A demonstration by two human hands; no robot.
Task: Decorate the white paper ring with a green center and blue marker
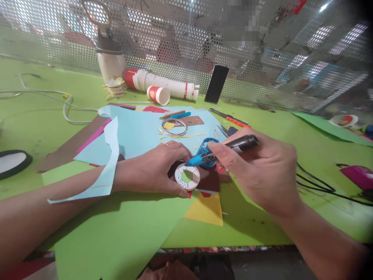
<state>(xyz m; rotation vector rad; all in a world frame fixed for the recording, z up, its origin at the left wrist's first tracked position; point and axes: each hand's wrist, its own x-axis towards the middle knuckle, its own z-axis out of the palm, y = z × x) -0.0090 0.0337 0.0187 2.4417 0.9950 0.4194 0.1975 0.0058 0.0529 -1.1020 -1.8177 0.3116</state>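
A small round white piece (197, 179) with dark lines, blue dots and a green centre sits on dark paper at the middle of the table. My left hand (157, 167) curves round its left side, thumb and fingers gripping its rim. A light blue paper strip lies across my left wrist. My right hand (259, 167) holds a blue marker (211, 156) with a black end, its tip at the upper edge of the round piece. Behind the marker is a blue roll (207, 143), partly hidden.
Light blue paper (140, 132) and green paper (116, 229) cover the table's middle. Stacked paper cups (163, 85), a white bottle (109, 62) and a phone (217, 83) stand or lie at the back. A cutter (233, 119), black cables and a magenta object (357, 177) are on the right.
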